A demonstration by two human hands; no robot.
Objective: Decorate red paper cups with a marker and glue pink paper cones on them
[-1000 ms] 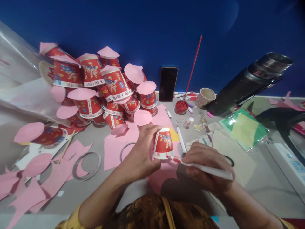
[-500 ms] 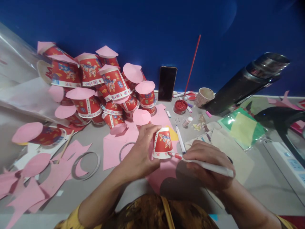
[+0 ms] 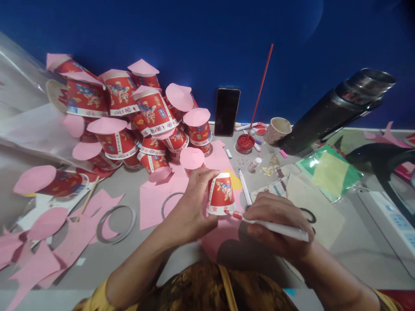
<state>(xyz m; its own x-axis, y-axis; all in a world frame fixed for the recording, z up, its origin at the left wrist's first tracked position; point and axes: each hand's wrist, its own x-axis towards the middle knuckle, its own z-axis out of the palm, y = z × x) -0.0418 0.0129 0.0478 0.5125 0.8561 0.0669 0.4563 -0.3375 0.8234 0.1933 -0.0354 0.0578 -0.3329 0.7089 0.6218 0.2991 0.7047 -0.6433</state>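
My left hand [image 3: 194, 207] grips a red paper cup [image 3: 221, 194], thumb below and fingers above. The cup is upside down, its white rim band at the bottom bearing small pink-red flower marks. Between the fingers of my right hand [image 3: 280, 220] is a white marker [image 3: 275, 227] with a red tip end. That tip meets the white band at the lower right of the cup. Just behind my right hand lies another white marker [image 3: 244, 186]. Pink paper [image 3: 222, 235] lies beneath the cup.
A heap of red cups with pink paper tops [image 3: 155, 110] fills the left back. Tape rolls [image 3: 116, 224] and pink scraps [image 3: 78, 242] lie at left. A phone [image 3: 227, 112], a red tub [image 3: 244, 144], a paper cup [image 3: 278, 131] and a black flask [image 3: 333, 112] stand behind.
My right hand has shifted slightly left, carrying the marker tip along the white band toward the cup's middle. My left hand and the cup stay nearly still.
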